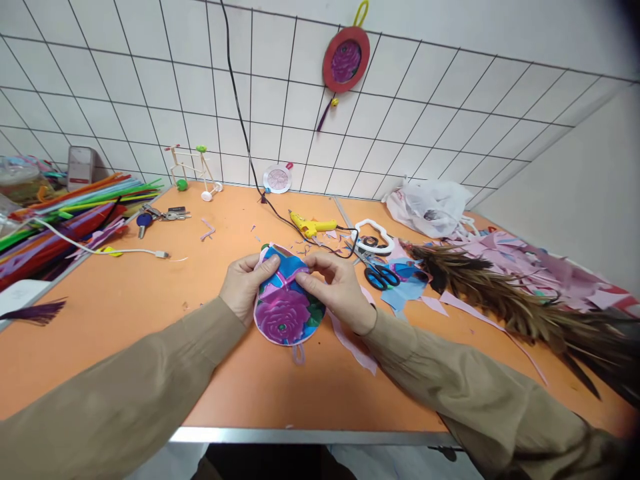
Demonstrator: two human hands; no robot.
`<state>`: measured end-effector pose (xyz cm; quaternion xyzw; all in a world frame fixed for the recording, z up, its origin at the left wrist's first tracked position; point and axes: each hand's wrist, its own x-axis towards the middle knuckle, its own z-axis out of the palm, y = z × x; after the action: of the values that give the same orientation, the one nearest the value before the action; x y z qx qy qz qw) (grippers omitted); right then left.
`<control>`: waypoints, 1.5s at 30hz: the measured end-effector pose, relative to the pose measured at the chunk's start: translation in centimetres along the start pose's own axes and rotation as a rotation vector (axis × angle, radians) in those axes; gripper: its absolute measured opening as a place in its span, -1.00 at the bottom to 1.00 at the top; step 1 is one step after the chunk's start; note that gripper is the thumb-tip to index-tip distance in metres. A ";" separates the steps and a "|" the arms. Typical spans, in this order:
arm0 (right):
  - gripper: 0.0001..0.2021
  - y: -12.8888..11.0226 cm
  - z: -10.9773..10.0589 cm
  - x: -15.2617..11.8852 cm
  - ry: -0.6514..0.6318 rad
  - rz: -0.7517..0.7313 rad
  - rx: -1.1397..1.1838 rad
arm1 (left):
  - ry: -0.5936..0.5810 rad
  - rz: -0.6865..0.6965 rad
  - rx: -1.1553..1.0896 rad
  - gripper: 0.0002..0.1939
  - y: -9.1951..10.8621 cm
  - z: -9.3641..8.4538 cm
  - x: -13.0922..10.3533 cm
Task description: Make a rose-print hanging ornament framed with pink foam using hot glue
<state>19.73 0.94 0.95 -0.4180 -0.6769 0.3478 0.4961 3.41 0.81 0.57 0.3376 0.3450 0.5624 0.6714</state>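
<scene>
A round floral fabric piece (283, 316), blue with a large purple flower and a pale rim, is held up over the orange table. A small light loop hangs from its lower edge. My left hand (245, 287) grips its upper left side, the thumb lying on the blue cloth. At the upper right edge, my right hand (340, 288) pinches a fold of the fabric between thumb and fingers. The cloth is folded over near the top, between both thumbs.
Beyond my hands lies a yellow glue gun (313, 225) with a black cord. Black-and-blue scissors (381, 276), fabric scraps and brown feathers (465, 283) spread to the right. Keys (144, 222), a white cable (115, 251) and colourful pipe cleaners (80, 200) are at left.
</scene>
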 end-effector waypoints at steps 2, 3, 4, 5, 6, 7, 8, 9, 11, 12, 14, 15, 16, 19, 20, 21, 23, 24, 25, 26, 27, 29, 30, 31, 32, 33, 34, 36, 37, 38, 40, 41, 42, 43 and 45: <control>-0.87 -0.1 0.0 0.0 -0.023 0.009 0.011 | 0.008 -0.001 -0.028 -0.58 0.2 0.0 0.1; -0.87 -0.1 0.0 0.0 -0.031 0.015 0.016 | 0.010 -0.003 -0.036 -0.58 0.2 -0.1 0.2; -0.88 -0.1 0.0 -0.1 -0.038 0.021 0.020 | 0.009 -0.006 -0.042 -0.59 0.3 -0.1 0.3; -0.88 -0.1 0.0 -0.1 -0.042 0.029 0.027 | 0.009 -0.010 -0.046 -0.59 0.3 -0.2 0.3; -0.88 -0.1 0.0 -0.2 -0.047 0.039 0.037 | 0.009 -0.014 -0.050 -0.59 0.3 -0.3 0.4; -0.87 0.0 0.1 -0.2 -0.052 0.051 0.050 | 0.009 -0.015 -0.053 -0.60 0.3 -0.4 0.5; -0.86 0.0 0.1 -0.3 -0.058 0.065 0.064 | 0.009 -0.015 -0.054 -0.59 0.3 -0.4 0.5; -0.86 0.1 0.2 -0.4 -0.060 0.079 0.077 | 0.009 -0.012 -0.055 -0.59 0.3 -0.5 0.5; -0.85 0.2 0.3 -0.4 -0.063 0.107 0.102 | 0.016 -0.004 -0.060 -0.57 0.3 -0.4 0.5; -0.85 0.2 0.3 -0.4 -0.065 0.117 0.111 | 0.020 -0.001 -0.063 -0.56 0.3 -0.4 0.5; -0.84 0.3 0.4 -0.4 -0.067 0.125 0.118 | 0.023 0.002 -0.064 -0.56 0.3 -0.4 0.5; -0.84 0.3 0.4 -0.4 -0.067 0.124 0.116 | 0.023 0.003 -0.062 -0.56 0.3 -0.4 0.5; -0.84 0.3 0.4 -0.4 -0.067 0.122 0.114 | 0.021 0.004 -0.059 -0.56 0.3 -0.4 0.5; -0.82 0.2 0.3 -0.4 -0.069 0.134 0.129 | 0.019 0.009 -0.047 -0.56 0.3 -0.4 0.4; -0.81 0.1 0.3 -0.4 -0.076 0.144 0.144 | 0.018 0.010 -0.043 -0.56 0.2 -0.4 0.4; -0.79 0.1 0.3 -0.4 -0.081 0.153 0.159 | 0.016 0.010 -0.040 -0.56 0.2 -0.4 0.4; -0.78 0.1 0.3 -0.3 -0.076 0.157 0.170 | 0.011 0.008 -0.036 -0.56 0.2 -0.4 0.4; -0.78 0.2 0.3 -0.3 -0.067 0.152 0.165 | 0.008 0.007 -0.036 -0.56 0.2 -0.4 0.5; -0.78 0.2 0.3 -0.3 -0.057 0.144 0.154 | 0.005 0.005 -0.037 -0.56 0.1 -0.4 0.5; -0.78 0.2 0.4 -0.2 -0.051 0.136 0.141 | 0.003 0.003 -0.039 -0.56 0.1 -0.4 0.5; -0.79 0.3 0.4 -0.2 -0.049 0.132 0.129 | 0.003 0.002 -0.043 -0.56 0.1 -0.3 0.5; -0.80 0.3 0.4 -0.1 -0.053 0.130 0.111 | 0.012 -0.001 -0.051 -0.56 0.1 -0.3 0.4; -0.80 0.3 0.5 -0.1 -0.053 0.131 0.104 | 0.020 -0.001 -0.055 -0.56 0.2 -0.3 0.4; -0.80 0.4 0.5 -0.1 -0.050 0.133 0.099 | 0.026 -0.001 -0.058 -0.55 0.2 -0.2 0.4; -0.80 0.3 0.5 -0.1 -0.051 0.137 0.098 | 0.029 -0.001 -0.059 -0.55 0.2 -0.2 0.4; -0.80 0.3 0.5 -0.1 -0.056 0.141 0.100 | 0.028 0.000 -0.058 -0.56 0.2 -0.2 0.4; -0.79 0.3 0.5 -0.2 -0.061 0.142 0.106 | 0.026 0.005 -0.053 -0.56 0.2 -0.3 0.4; -0.77 0.3 0.3 -0.2 -0.079 0.134 0.118 | 0.018 0.028 -0.031 -0.58 0.1 -0.3 0.4; -0.76 0.3 0.3 -0.2 -0.086 0.123 0.119 | 0.013 0.045 -0.012 -0.58 0.0 -0.4 0.4; -0.74 0.2 0.1 -0.1 -0.085 0.107 0.115 | 0.008 0.063 0.013 -0.58 0.0 -0.4 0.4; -0.74 0.1 -0.1 -0.1 -0.058 0.064 0.097 | -0.012 0.094 0.076 -0.58 -0.1 -0.3 0.2; -0.75 0.1 -0.2 0.0 -0.039 0.039 0.086 | -0.027 0.105 0.107 -0.57 -0.1 -0.3 0.1; -0.76 0.0 -0.3 0.0 -0.021 0.012 0.076 | -0.045 0.113 0.136 -0.57 -0.1 -0.2 -0.1; -0.77 -0.1 -0.3 0.0 -0.011 -0.016 0.067 | -0.065 0.120 0.161 -0.57 0.0 -0.1 -0.2; -0.79 -0.4 -0.3 0.0 -0.015 -0.062 0.055 | -0.113 0.130 0.205 -0.58 0.0 0.1 -0.5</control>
<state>19.97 0.79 1.35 -0.3805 -0.6833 0.3539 0.5129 3.43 0.29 0.71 0.4573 0.3396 0.5465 0.6140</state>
